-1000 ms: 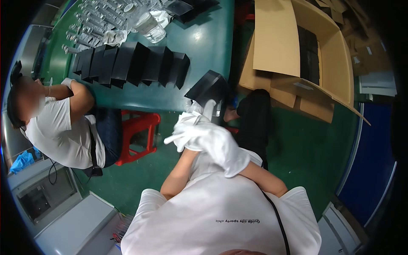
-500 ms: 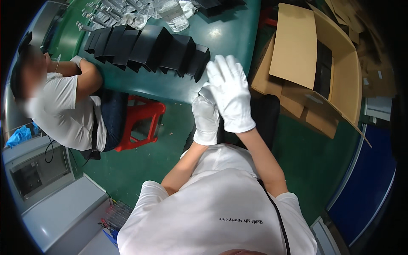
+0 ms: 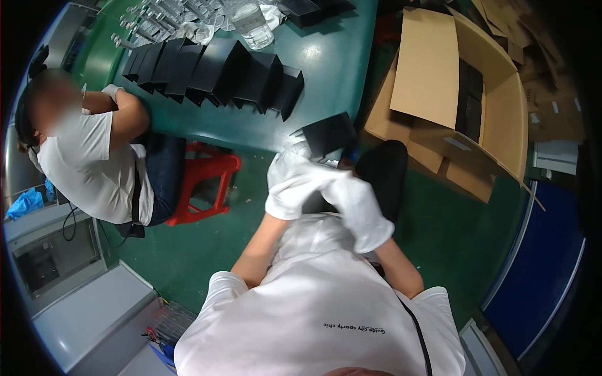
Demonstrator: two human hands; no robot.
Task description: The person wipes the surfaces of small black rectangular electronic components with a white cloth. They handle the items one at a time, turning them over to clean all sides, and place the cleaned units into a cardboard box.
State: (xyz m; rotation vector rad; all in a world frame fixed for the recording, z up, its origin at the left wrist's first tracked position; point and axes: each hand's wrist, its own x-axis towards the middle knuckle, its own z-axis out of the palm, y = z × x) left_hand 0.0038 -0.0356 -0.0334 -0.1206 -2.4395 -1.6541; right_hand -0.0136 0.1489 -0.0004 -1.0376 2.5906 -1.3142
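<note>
The black folded box (image 3: 326, 133) is hanging just off the near edge of the green bench (image 3: 326, 75), the gloved left hand (image 3: 290, 182) seemingly gripping its lower side; the right hand (image 3: 357, 210) is crossing over, grip unclear. Steady it squarely; the row of black boxes (image 3: 213, 72) and the cardboard carton (image 3: 451, 94) are leaving open room between
</note>
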